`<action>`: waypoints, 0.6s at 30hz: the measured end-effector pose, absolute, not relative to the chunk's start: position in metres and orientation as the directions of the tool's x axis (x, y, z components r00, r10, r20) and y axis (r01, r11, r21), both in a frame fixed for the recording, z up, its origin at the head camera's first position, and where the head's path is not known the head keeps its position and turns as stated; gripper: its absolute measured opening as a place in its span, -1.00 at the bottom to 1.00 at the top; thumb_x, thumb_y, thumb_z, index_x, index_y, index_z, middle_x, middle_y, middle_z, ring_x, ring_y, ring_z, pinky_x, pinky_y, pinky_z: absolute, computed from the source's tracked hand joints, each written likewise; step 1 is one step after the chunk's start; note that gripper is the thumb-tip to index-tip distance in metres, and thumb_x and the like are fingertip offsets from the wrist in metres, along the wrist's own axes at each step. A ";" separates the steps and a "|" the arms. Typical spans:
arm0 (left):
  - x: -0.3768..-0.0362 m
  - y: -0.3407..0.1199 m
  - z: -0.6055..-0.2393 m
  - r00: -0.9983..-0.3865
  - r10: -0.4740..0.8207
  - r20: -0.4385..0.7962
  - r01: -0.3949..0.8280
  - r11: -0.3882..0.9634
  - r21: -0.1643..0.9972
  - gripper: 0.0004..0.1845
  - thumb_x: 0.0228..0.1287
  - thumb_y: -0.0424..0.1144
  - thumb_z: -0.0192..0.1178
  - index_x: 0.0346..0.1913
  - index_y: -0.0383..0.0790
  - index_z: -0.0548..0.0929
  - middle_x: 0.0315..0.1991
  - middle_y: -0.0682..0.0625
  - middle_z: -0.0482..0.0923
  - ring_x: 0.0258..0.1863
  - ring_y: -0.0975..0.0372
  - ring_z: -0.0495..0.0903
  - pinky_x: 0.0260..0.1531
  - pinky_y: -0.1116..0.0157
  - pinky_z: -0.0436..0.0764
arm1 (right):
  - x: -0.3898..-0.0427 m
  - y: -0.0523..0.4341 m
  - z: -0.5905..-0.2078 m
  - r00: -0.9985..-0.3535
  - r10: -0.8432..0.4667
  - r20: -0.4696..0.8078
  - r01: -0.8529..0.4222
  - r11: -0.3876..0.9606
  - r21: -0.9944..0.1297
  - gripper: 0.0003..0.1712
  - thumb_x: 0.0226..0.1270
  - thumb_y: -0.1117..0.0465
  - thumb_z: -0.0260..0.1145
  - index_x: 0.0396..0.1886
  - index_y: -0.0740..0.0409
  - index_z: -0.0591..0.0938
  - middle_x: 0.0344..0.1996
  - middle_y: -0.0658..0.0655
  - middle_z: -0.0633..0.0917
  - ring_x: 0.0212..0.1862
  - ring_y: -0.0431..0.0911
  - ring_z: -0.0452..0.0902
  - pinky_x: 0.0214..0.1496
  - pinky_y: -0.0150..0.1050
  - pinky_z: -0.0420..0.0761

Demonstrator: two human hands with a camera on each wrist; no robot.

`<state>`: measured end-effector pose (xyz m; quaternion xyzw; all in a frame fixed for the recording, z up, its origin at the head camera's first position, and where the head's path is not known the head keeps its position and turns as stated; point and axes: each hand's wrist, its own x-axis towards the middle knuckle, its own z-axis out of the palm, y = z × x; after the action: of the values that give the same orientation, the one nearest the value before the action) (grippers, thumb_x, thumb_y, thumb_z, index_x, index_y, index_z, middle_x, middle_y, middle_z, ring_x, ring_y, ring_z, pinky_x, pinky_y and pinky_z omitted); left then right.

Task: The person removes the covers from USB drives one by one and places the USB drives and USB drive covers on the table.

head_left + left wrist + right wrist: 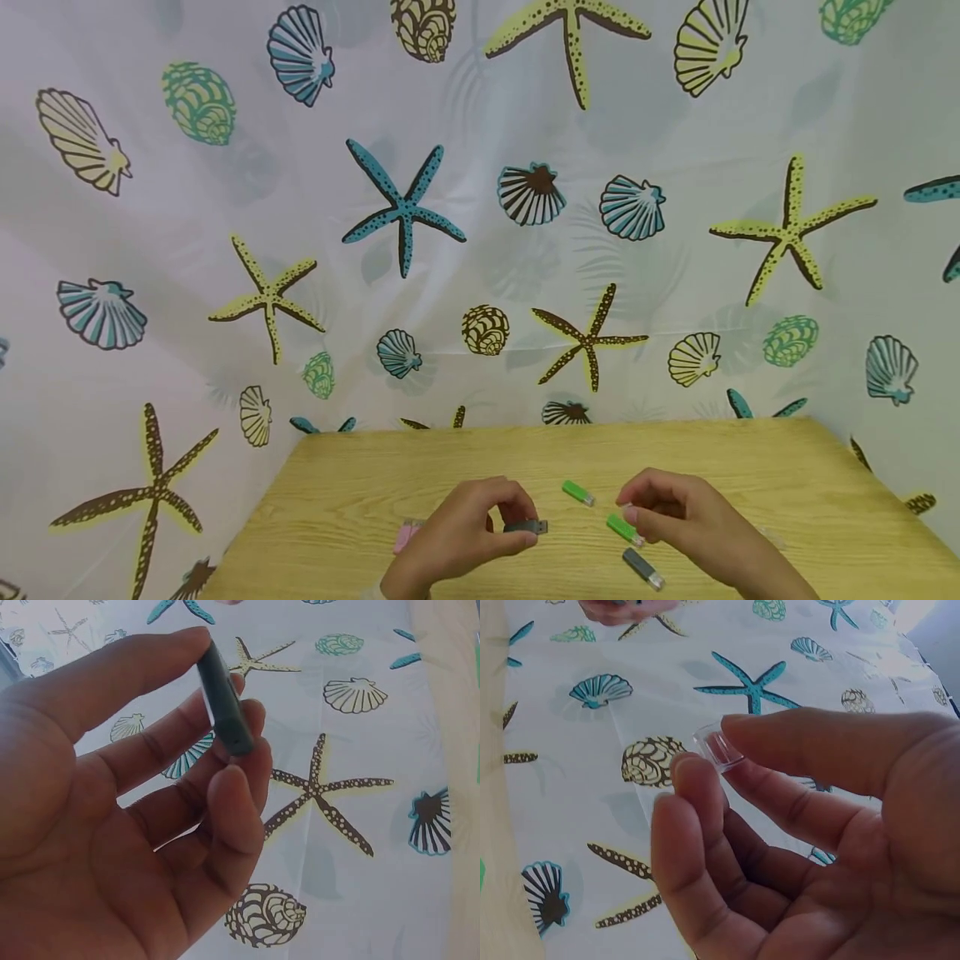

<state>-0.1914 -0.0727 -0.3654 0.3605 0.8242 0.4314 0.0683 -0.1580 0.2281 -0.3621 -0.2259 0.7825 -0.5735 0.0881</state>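
The left hand (468,533) pinches a grey drive (525,527) between thumb and curled fingers, just above the near middle of the table (750,458). The right hand (675,517), to its right, pinches a clear cap (718,747) at its fingertips. Two green drives (578,492) lie between the hands, another grey one (642,568) nearer, and a pink one (408,533) left.

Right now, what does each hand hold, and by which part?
The left hand pinches a grey USB stick by its body end, plug exposed. The right hand pinches a clear cap by its sides.
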 end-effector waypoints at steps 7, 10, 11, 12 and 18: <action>-0.200 -0.084 -0.372 -0.768 0.606 0.208 0.534 0.426 0.730 -0.92 0.20 -0.16 0.36 -0.30 -0.01 0.66 -0.41 0.25 0.58 -0.41 0.43 0.54 -0.46 0.42 0.51 | -0.162 0.242 -0.361 -0.908 -0.402 0.121 -0.251 0.291 -0.923 -0.72 0.47 0.21 0.15 -0.04 0.37 0.56 -0.28 0.13 0.63 -0.32 -0.15 0.59 -0.28 -0.22 0.60; -0.205 -0.088 -0.376 -0.782 0.583 0.219 0.539 0.457 0.708 -0.92 0.20 -0.18 0.36 -0.31 -0.04 0.66 -0.41 0.24 0.57 -0.42 0.42 0.53 -0.40 0.42 0.53 | -0.163 0.246 -0.362 -0.921 -0.376 0.106 -0.236 0.321 -0.917 -0.71 0.47 0.19 0.16 -0.03 0.36 0.57 -0.25 0.12 0.64 -0.32 -0.16 0.58 -0.30 -0.23 0.59; -0.207 -0.090 -0.378 -0.791 0.573 0.217 0.534 0.471 0.703 -0.92 0.20 -0.17 0.36 -0.31 -0.04 0.66 -0.42 0.24 0.57 -0.42 0.42 0.53 -0.38 0.42 0.53 | -0.164 0.247 -0.362 -0.927 -0.363 0.094 -0.223 0.333 -0.916 -0.70 0.46 0.18 0.17 -0.04 0.35 0.57 -0.24 0.12 0.64 -0.31 -0.16 0.58 -0.30 -0.22 0.59; -0.209 -0.091 -0.380 -0.797 0.563 0.218 0.531 0.481 0.698 -0.92 0.19 -0.18 0.36 -0.32 -0.05 0.66 -0.42 0.23 0.57 -0.43 0.41 0.53 -0.37 0.41 0.53 | -0.164 0.248 -0.362 -0.934 -0.349 0.079 -0.205 0.343 -0.916 -0.69 0.45 0.16 0.18 -0.04 0.34 0.58 -0.22 0.12 0.64 -0.31 -0.17 0.58 -0.30 -0.22 0.59; -0.219 -0.097 -0.389 -0.835 0.514 0.196 0.487 0.524 0.699 -0.90 0.18 -0.19 0.38 -0.34 -0.07 0.65 -0.48 0.19 0.53 -0.50 0.37 0.48 -0.44 0.39 0.50 | -0.167 0.255 -0.367 -0.952 -0.305 0.036 -0.155 0.377 -0.913 -0.66 0.43 0.13 0.21 -0.04 0.34 0.59 -0.17 0.15 0.65 -0.27 -0.16 0.58 -0.29 -0.19 0.60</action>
<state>-0.2187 -0.0966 -0.3887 0.2869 0.8727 0.3946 0.0173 -0.1672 0.2545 -0.3671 -0.1390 0.8270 -0.5403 0.0691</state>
